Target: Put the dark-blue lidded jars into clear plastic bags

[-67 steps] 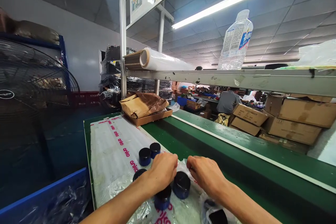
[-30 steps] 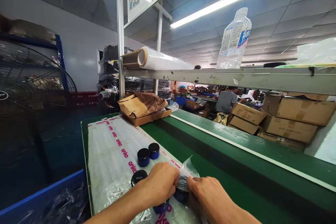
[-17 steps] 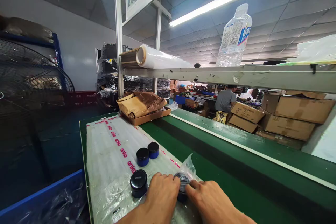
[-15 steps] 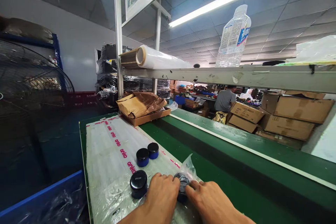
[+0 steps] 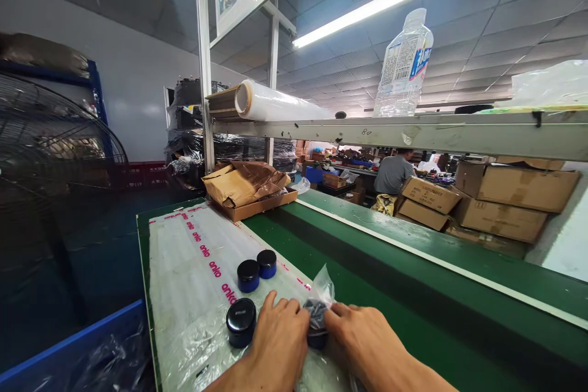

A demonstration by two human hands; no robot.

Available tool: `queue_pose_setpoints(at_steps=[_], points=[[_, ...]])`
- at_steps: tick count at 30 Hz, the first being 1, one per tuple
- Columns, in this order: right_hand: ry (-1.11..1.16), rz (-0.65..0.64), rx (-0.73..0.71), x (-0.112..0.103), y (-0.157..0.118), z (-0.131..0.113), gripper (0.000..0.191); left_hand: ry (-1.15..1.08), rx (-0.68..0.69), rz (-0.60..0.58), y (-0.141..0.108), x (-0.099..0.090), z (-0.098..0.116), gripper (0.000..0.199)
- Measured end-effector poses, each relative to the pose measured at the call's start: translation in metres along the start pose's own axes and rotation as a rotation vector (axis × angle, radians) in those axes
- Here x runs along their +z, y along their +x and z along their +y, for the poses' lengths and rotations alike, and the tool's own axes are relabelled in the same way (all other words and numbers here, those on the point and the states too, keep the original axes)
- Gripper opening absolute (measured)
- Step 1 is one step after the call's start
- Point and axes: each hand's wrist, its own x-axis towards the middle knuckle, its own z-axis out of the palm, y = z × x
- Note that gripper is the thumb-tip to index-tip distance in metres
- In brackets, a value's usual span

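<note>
Between my two hands stands a dark round piece [image 5: 316, 338] with a clear plastic bag [image 5: 323, 286] around its top, the bag's loose end sticking up. My left hand [image 5: 282, 334] grips its left side with curled fingers. On the right side, the closed fingertips of my right hand [image 5: 362, 337] pinch the bag against the piece. Left of my left hand sits a larger black round piece [image 5: 241, 322] with a glossy top. Farther back, two smaller black-and-blue round pieces [image 5: 248, 276] [image 5: 267, 264] stand side by side. My palms and inner fingers are hidden.
White sheeting with pink lettering [image 5: 177, 269] covers the bench's left part; a green belt surface [image 5: 413, 300] runs along the right. A cardboard tray with brown paper [image 5: 250, 187] lies at the back. Overhead, a shelf [image 5: 390, 131] holds a film roll and a bottle [image 5: 404, 67]. A blue bin [image 5: 73, 343] is lower left.
The bag's loose end stands more upright and bunched. My left index finger has lifted slightly, and my right hand has shifted a little around the bagged piece. The view has moved slightly.
</note>
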Motion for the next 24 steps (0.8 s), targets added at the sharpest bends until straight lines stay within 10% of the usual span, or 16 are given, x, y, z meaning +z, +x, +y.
queue_pose_setpoints(at_steps=[24], points=[[0.212, -0.017, 0.182, -0.003, 0.012, 0.014, 0.026, -0.088, 0.076, 0.075, 0.006, -0.011, -0.02, 0.014]])
